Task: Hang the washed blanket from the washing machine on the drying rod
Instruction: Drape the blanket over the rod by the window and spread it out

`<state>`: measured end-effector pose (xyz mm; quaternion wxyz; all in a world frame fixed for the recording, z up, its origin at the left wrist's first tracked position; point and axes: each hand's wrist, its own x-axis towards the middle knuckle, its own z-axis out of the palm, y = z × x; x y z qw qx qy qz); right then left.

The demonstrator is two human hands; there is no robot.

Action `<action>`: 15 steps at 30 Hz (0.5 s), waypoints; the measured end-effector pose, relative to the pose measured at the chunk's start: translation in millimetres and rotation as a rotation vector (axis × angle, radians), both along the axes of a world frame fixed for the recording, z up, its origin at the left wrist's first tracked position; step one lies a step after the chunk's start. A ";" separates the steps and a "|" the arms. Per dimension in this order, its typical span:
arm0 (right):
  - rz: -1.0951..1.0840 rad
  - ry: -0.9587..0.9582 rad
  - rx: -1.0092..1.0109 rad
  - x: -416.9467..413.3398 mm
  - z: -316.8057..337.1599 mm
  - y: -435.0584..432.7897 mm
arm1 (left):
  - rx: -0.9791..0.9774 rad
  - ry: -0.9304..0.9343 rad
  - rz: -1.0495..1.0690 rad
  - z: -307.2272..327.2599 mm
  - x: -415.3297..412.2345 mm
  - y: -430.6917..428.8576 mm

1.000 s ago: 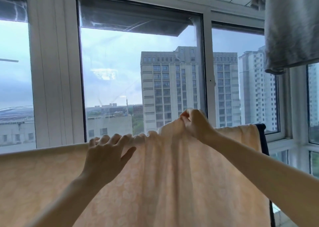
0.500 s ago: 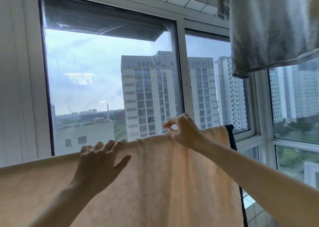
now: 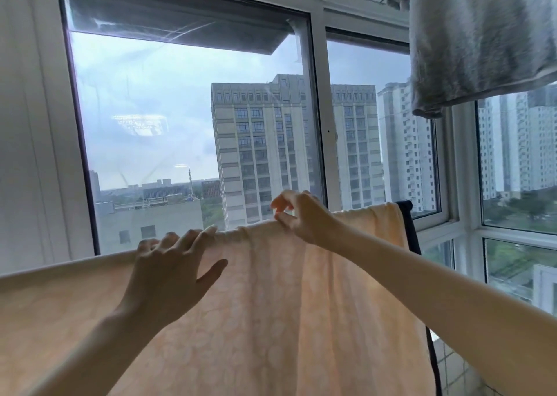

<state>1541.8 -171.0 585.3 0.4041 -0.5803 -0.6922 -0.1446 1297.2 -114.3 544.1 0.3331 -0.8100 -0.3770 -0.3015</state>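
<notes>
Tower blocks (image 3: 259, 148) are seen through a wide window (image 3: 316, 124) behind a peach blanket (image 3: 271, 305) held at its top by two bare hands.

The blanket is draped with its top fold running from beyond the left hand (image 3: 168, 272) to past the right hand (image 3: 304, 218); whatever carries it is hidden. The left hand is laid on the fold, fingers straight and spread. The right hand's thumb is set on the fold, its fingers curled above; whether cloth is pinched cannot be told. A grey cloth (image 3: 482, 34) is hung high above the right hand.
</notes>
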 end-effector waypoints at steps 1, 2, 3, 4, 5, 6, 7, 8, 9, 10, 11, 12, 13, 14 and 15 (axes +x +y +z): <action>0.002 0.000 -0.019 3.6 1.0 -4.0 | -0.003 0.000 0.001 0.5 0.0 -0.4; -0.002 -0.014 -0.038 7.3 1.4 -7.3 | -0.005 0.000 0.002 1.1 -0.3 -0.6; -0.013 -0.039 -0.056 11.3 1.0 -9.5 | -0.009 0.000 0.003 1.4 -0.6 -0.6; -0.017 -0.053 -0.063 15.5 0.0 -10.4 | -0.012 0.000 0.006 1.5 -0.7 -0.6; -0.006 -0.042 -0.064 19.7 -1.4 -10.5 | -0.013 0.001 0.010 1.1 -0.6 -0.6; 0.017 -0.013 -0.056 23.6 -2.8 -10.3 | -0.014 0.001 0.014 0.5 0.0 -0.8; 0.045 0.017 -0.040 26.7 -3.9 -10.4 | -0.014 -0.003 0.018 0.3 0.6 -1.3; 0.065 0.040 -0.018 29.4 -4.9 -9.7 | -0.013 -0.011 0.023 -0.1 1.5 -1.9; 0.076 0.050 0.009 31.2 -5.5 -9.6 | -0.009 -0.018 0.028 -0.5 2.0 -2.4; 0.078 0.049 0.037 32.0 -6.2 -9.1 | -0.005 -0.025 0.032 -0.5 3.0 -2.9; 0.075 0.036 0.065 31.9 -7.4 -8.4 | -0.003 -0.032 0.035 -0.4 4.0 -3.3; 0.074 0.012 0.094 31.4 -9.0 -7.2 | -0.007 -0.039 0.041 -0.5 4.9 -3.8; 0.072 -0.021 0.119 31.0 -10.8 -5.2 | -0.016 -0.045 0.050 -0.6 5.9 -4.5; 0.070 -0.057 0.138 30.8 -12.4 -3.3 | -0.027 -0.052 0.062 -0.7 6.9 -5.6; 0.065 -0.086 0.152 31.3 -13.3 -1.4 | -0.034 -0.058 0.071 -0.8 8.1 -6.8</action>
